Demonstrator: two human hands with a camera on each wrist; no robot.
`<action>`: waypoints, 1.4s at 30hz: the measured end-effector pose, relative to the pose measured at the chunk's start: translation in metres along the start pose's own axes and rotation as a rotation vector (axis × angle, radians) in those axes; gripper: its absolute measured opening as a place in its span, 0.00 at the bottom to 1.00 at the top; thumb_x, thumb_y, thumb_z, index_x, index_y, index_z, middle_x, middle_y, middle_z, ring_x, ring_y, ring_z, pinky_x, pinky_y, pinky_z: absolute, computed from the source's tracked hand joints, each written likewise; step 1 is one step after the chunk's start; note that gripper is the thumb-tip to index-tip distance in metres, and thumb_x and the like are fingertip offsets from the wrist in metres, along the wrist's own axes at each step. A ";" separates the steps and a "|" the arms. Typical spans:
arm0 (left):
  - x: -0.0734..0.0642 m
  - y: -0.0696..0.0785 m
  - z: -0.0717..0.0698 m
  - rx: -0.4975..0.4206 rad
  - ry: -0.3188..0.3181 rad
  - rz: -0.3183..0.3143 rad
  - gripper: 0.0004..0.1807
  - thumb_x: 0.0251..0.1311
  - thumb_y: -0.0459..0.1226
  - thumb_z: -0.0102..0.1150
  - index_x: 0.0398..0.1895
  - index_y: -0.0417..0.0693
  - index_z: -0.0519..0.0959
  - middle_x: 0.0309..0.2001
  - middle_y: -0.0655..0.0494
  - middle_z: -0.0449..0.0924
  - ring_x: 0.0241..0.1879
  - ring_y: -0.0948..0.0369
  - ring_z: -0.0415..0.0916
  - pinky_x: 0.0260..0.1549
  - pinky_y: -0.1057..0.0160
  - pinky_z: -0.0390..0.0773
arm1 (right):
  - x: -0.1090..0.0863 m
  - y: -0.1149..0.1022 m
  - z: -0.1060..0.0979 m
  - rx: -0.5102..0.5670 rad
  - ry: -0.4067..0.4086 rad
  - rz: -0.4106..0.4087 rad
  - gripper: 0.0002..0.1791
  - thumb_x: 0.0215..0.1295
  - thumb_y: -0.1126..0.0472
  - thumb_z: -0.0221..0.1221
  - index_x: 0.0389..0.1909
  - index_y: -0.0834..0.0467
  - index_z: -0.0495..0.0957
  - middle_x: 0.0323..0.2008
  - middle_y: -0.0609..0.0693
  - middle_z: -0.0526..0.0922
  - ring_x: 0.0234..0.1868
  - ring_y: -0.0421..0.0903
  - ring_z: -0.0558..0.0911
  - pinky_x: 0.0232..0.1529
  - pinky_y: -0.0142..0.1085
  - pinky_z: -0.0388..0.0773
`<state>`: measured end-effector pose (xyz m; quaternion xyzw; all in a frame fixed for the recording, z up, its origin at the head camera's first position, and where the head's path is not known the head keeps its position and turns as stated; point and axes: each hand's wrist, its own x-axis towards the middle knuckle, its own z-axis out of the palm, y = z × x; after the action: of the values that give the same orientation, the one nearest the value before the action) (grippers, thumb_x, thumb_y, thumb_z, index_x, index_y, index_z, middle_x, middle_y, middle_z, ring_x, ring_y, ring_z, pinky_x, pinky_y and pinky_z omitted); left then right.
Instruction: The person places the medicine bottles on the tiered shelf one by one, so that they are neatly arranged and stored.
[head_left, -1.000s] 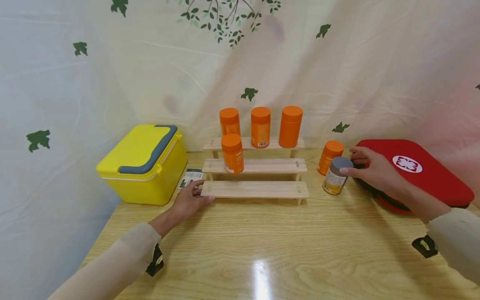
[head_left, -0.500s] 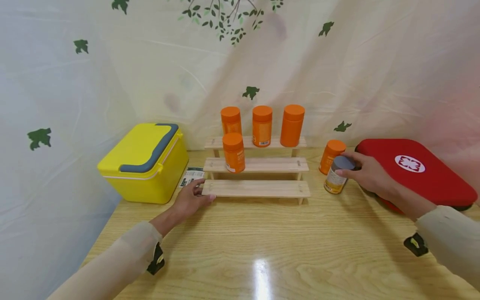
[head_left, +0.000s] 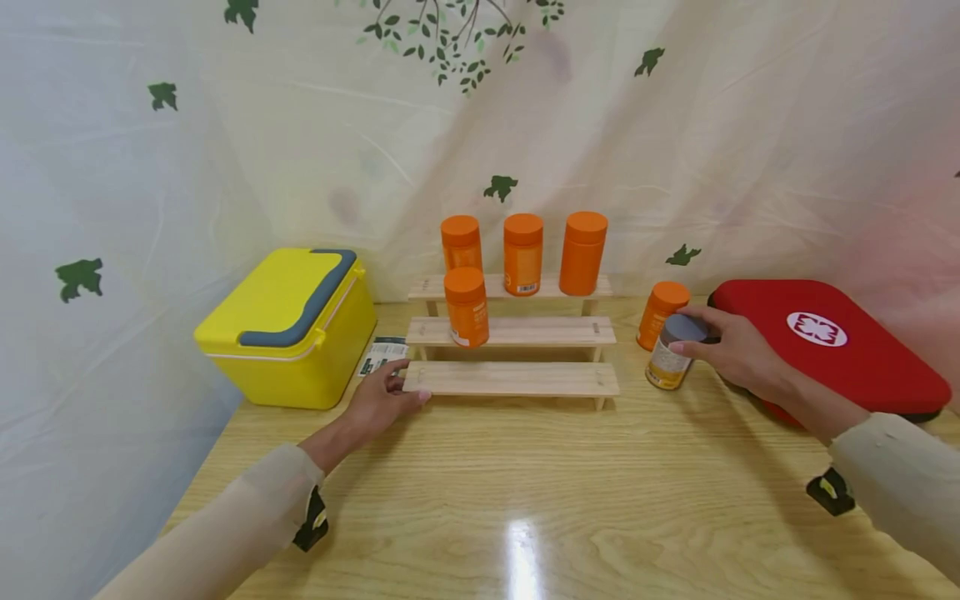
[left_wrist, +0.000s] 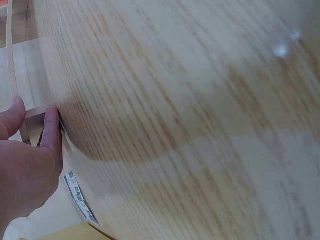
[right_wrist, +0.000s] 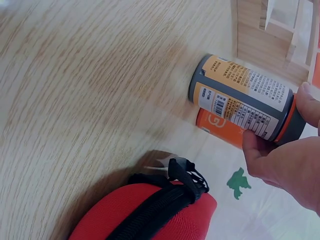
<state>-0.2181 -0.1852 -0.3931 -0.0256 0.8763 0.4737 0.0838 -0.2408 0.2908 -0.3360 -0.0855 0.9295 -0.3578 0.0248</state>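
Note:
A three-step wooden rack [head_left: 517,379] stands on the table, and my left hand [head_left: 378,400] grips the left end of its lowest step. In the left wrist view, thumb and fingers lie around the step's end by its leg. My right hand [head_left: 738,350] holds a supplement bottle [head_left: 670,358] with a grey lid by its top; the right wrist view shows its grey body [right_wrist: 235,97] with a yellow and white label. Right behind it stands an orange bottle [head_left: 660,312]. Three orange bottles [head_left: 522,258] are on the top step, and another orange bottle [head_left: 467,308] is on the middle step.
To the left of the rack sits a yellow box [head_left: 300,333] with a blue-grey handle. A printed paper [head_left: 384,354] lies between them. The red zipped case [head_left: 832,350] with a white emblem is at the right, under my right forearm. A cloth [head_left: 390,150] hangs behind.
My right hand's fingers have come in around the lid of the grey-lidded bottle, where before they were spread beside it. The left hand stays on the rack.

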 end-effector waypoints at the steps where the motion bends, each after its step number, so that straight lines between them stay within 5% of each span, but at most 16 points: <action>1: 0.000 0.000 0.000 -0.001 -0.001 0.001 0.40 0.60 0.42 0.65 0.72 0.46 0.57 0.62 0.38 0.71 0.56 0.49 0.74 0.56 0.50 0.72 | 0.000 -0.001 0.000 -0.001 -0.001 -0.002 0.42 0.65 0.47 0.61 0.71 0.65 0.56 0.58 0.69 0.67 0.54 0.64 0.68 0.52 0.54 0.73; 15: -0.001 -0.001 0.000 -0.006 -0.001 0.011 0.39 0.61 0.41 0.64 0.73 0.46 0.57 0.62 0.38 0.71 0.56 0.50 0.74 0.56 0.50 0.73 | -0.012 -0.024 -0.020 -0.022 0.054 -0.116 0.39 0.63 0.51 0.63 0.69 0.65 0.61 0.56 0.67 0.71 0.50 0.64 0.74 0.36 0.20 0.72; 28: -0.002 -0.001 0.001 -0.001 -0.001 0.013 0.39 0.61 0.41 0.64 0.73 0.46 0.57 0.61 0.38 0.72 0.55 0.50 0.75 0.56 0.51 0.73 | -0.021 -0.057 -0.040 0.018 0.055 -0.096 0.38 0.63 0.48 0.63 0.70 0.56 0.63 0.60 0.63 0.70 0.52 0.61 0.72 0.38 0.21 0.72; 42: -0.001 0.000 0.000 0.002 0.008 0.024 0.39 0.61 0.40 0.63 0.72 0.44 0.57 0.61 0.37 0.73 0.55 0.50 0.75 0.55 0.51 0.73 | -0.004 -0.105 -0.020 0.081 -0.012 -0.174 0.35 0.63 0.52 0.63 0.69 0.52 0.64 0.58 0.58 0.72 0.54 0.60 0.72 0.46 0.39 0.76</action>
<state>-0.2172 -0.1854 -0.3931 -0.0167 0.8772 0.4739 0.0745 -0.2242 0.2284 -0.2513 -0.1668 0.9032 -0.3956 0.0027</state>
